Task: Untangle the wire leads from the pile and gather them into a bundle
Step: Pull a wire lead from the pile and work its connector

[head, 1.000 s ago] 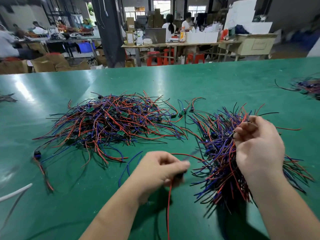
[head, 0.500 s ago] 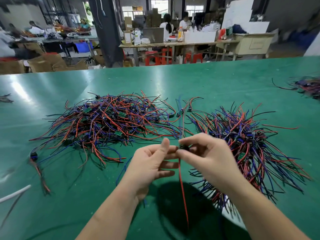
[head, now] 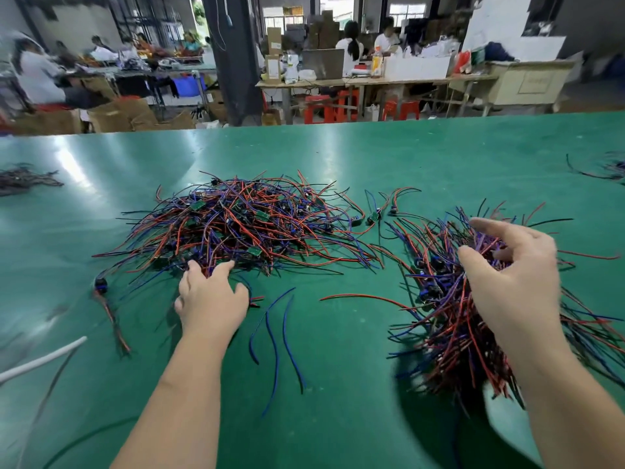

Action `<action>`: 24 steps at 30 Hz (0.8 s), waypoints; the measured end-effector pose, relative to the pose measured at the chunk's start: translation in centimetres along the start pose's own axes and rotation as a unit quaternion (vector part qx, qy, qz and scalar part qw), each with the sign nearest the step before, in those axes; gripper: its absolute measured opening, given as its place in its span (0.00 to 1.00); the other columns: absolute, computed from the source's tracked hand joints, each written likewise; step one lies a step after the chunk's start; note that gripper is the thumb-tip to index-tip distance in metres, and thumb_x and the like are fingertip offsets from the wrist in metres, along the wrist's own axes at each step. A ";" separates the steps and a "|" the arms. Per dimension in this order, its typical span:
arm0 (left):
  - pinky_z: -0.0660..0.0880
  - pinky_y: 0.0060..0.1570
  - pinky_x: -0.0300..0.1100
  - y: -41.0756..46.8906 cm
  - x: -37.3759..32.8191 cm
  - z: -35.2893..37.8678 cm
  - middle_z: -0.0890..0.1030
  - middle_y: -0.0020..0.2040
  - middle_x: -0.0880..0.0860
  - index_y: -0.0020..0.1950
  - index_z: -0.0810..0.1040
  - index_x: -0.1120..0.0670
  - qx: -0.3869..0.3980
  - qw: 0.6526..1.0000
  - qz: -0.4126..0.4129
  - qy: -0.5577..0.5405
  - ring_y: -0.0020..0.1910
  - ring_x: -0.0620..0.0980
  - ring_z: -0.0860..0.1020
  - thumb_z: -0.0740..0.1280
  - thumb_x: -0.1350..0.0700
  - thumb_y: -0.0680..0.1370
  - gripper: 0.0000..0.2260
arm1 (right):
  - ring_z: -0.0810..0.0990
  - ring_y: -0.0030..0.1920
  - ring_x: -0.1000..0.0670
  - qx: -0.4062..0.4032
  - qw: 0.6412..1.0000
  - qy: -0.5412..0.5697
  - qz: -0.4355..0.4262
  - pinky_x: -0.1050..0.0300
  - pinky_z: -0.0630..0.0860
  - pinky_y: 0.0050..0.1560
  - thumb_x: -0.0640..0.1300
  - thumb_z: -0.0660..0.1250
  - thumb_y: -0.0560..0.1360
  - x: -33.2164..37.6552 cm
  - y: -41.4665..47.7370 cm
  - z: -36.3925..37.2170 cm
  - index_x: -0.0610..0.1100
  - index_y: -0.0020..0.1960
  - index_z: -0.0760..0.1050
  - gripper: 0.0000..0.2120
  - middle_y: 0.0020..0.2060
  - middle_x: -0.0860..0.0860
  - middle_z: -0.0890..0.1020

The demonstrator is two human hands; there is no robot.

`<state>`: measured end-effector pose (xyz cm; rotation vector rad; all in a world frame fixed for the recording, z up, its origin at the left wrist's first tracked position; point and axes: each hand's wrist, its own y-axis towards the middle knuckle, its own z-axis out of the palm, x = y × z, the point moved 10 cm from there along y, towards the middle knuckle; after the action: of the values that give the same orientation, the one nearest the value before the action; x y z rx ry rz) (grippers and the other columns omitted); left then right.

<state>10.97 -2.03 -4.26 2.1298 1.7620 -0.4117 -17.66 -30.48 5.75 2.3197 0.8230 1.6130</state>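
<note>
Half a second after both hands met at mid-table pinching a single red-wired lead, they have parted. The right hand (head: 510, 279) has swung out over the gathered bundle of red, blue and black wire leads (head: 449, 316) at the right. Its thumb and fingers are spread and relaxed above the strands, gripping nothing that can be seen, and whether the palm rests on them is unclear. The left hand (head: 211, 299) has gone forward to the near edge of the tangled pile of red and blue leads with small green circuit boards (head: 243, 228), fingers extended and touching the wires, with none visibly pinched yet. The shift suggests one more lead has joined the bundle and the next is being sought. A lone red wire (head: 365, 297) trailing from the bundle's left side may be that lead. The pile lies directly ahead of the left fingertips on the glossy green table (head: 338, 164), well apart from the bundle, with a few loose blue wires (head: 275, 333) between them.
</note>
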 end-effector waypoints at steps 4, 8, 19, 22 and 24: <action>0.64 0.66 0.55 0.5 0.8 -0.5 0.64 0.72 0.59 0.68 0.72 0.49 -0.014 0.999 -0.030 -0.007 0.68 0.61 0.64 0.67 0.47 0.74 0.23 | 0.70 0.44 0.55 0.023 1.000 0.012 -0.003 0.65 0.68 0.49 0.41 0.68 0.72 0.2 -0.5 0.9 0.56 0.56 0.76 0.16 0.53 0.51 0.68; 0.74 0.56 0.50 0.5 1.3 -1.6 0.74 0.62 0.56 0.59 0.79 0.52 -0.043 0.981 -0.058 -0.178 0.52 0.56 0.76 0.68 0.45 0.72 0.19 | 0.70 0.43 0.60 0.028 0.999 0.027 -0.007 0.76 0.65 0.40 0.38 0.68 0.72 0.5 -0.8 1.1 0.56 0.55 0.77 0.16 0.51 0.50 0.70; 0.70 0.47 0.33 -6.2 -8.1 -7.6 0.81 0.45 0.45 0.49 0.79 0.52 -0.045 0.714 0.163 -0.679 0.43 0.41 0.74 0.61 0.56 0.71 0.11 | 0.78 0.33 0.53 0.203 0.938 0.265 0.098 0.63 0.75 0.35 0.31 0.65 0.74 1.0 -3.1 5.6 0.43 0.45 0.81 0.10 0.37 0.46 0.83; 0.72 0.45 0.34 -8.5 -11.4 -6.8 0.83 0.45 0.52 0.48 0.80 0.58 0.095 0.636 0.205 -0.738 0.43 0.46 0.75 0.60 0.60 0.70 0.12 | 0.77 0.32 0.50 0.395 0.843 0.317 0.181 0.64 0.73 0.30 0.34 0.63 0.75 1.7 -6.8 9.5 0.37 0.47 0.81 0.07 0.38 0.42 0.84; 0.73 0.46 0.37 -10.4 -13.6 -6.3 0.82 0.45 0.57 0.48 0.81 0.61 0.202 0.585 0.241 -0.748 0.43 0.49 0.75 0.66 0.57 0.68 0.12 | 0.78 0.32 0.50 0.435 0.801 0.352 0.214 0.65 0.72 0.30 0.41 0.65 0.72 2.1 -8.3 10.6 0.36 0.51 0.80 0.11 0.41 0.41 0.84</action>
<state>-1.76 -9.48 6.41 1.2740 0.0579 -1.8058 -10.24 -20.96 -0.43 2.5334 1.5384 2.8817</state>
